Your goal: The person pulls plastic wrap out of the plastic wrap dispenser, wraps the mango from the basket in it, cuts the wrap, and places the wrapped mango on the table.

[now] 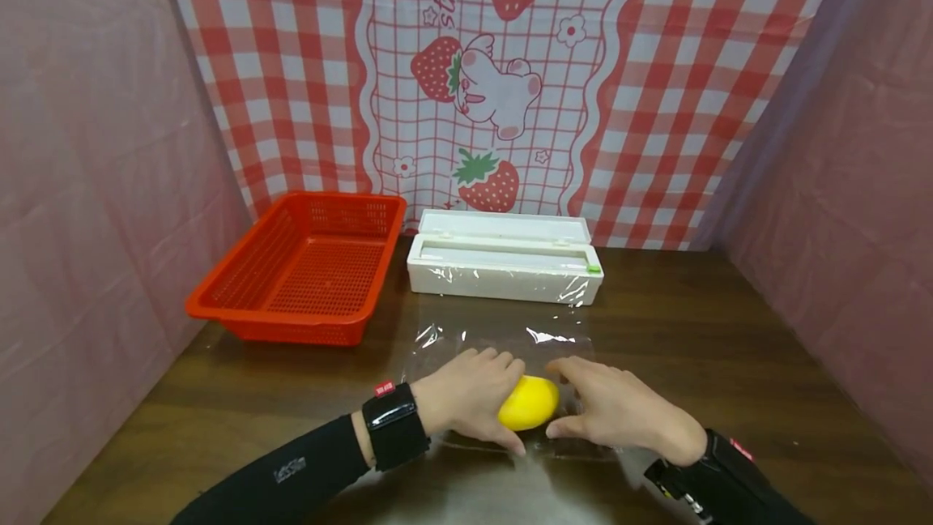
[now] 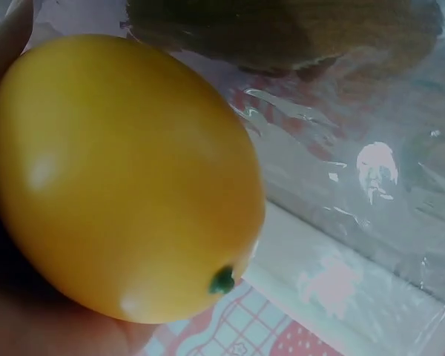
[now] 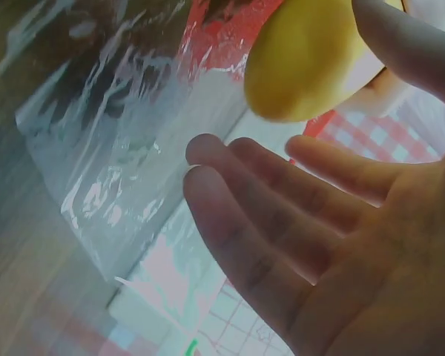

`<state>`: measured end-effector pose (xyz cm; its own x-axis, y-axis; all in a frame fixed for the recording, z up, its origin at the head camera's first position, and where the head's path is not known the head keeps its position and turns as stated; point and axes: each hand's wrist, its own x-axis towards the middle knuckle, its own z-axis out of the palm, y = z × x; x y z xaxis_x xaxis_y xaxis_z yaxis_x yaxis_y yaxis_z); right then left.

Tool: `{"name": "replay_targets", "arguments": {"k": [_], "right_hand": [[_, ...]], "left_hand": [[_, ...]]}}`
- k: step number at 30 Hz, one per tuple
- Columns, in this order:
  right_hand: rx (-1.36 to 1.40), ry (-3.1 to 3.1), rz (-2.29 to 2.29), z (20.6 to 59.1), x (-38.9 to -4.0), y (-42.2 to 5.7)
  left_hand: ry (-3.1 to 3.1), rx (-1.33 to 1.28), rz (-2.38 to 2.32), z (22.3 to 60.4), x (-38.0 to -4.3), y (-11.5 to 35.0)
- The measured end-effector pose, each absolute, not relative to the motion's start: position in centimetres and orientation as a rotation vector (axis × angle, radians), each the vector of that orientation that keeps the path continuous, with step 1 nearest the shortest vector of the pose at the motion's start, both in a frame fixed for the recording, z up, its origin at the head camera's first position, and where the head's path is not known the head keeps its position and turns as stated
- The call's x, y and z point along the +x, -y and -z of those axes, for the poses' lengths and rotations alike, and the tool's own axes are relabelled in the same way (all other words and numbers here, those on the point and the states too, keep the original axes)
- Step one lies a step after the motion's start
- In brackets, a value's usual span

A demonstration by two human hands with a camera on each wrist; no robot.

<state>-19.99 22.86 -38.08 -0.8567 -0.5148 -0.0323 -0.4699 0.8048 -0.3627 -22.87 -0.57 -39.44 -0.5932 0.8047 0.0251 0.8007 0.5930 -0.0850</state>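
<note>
A smooth yellow mango [image 1: 532,403] with a small green stem end is gripped by my left hand [image 1: 472,397], its fingers and thumb curved around the left side. In the left wrist view the mango [image 2: 126,178] fills much of the picture. To its right is my right hand [image 1: 615,407], thumb and fingers spread, with a gap between fingertips and fruit. Under both hands lies a clear sheet of cling film [image 1: 503,340], drawn out over the table from a white cling film dispenser [image 1: 503,282]. The right wrist view shows the film [image 3: 111,163] wrinkled and shiny.
At the left stands a red plastic basket [image 1: 313,274]. The dispenser's lid [image 1: 503,225] is raised, and a green slider [image 1: 594,269] sits at its right end. A strawberry-print checked cloth [image 1: 481,104] hangs behind the brown wooden table [image 1: 700,330]; pink cloths flank both sides.
</note>
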Motion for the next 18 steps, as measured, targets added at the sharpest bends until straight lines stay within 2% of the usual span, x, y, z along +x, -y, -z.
{"name": "replay_targets", "arguments": {"k": [8, 18], "right_hand": [[-0.881, -2.842, 0.515, 38.5, -19.9, -22.0], [-0.845, -2.857, 0.462, 38.7, -19.8, -21.8]], "left_hand": [[2.761, -1.401, -0.032, 40.1, -22.7, 0.5], [2.767, -1.497, 0.104, 40.4, -22.8, 1.3]]}}
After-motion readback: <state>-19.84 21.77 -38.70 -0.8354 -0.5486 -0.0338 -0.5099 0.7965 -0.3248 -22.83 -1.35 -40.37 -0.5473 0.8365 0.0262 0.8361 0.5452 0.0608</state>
